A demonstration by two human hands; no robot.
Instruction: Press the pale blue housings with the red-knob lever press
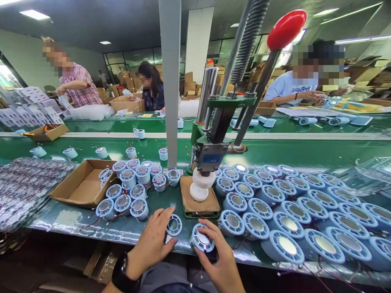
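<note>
At the bench's front edge, my left hand (157,235) has its thumb and fingers around a light blue ring-shaped part (174,225) with a dark centre. To its right, the fingers and thumb of my right hand (216,252) curve round a round light blue housing (203,238) with a shiny disc in the middle. The two parts are apart. Just behind them stands a hand press (212,156) with a red knob (287,29). Its white round head (200,186) is over a brown pad (187,194) on the press base.
Rows of blue round housings (259,207) fill the right side of the bench. More housings (127,176) stand left of the press beside a cardboard tray (76,183). A grey post (171,81) rises behind. Three people work across the green conveyor (137,144).
</note>
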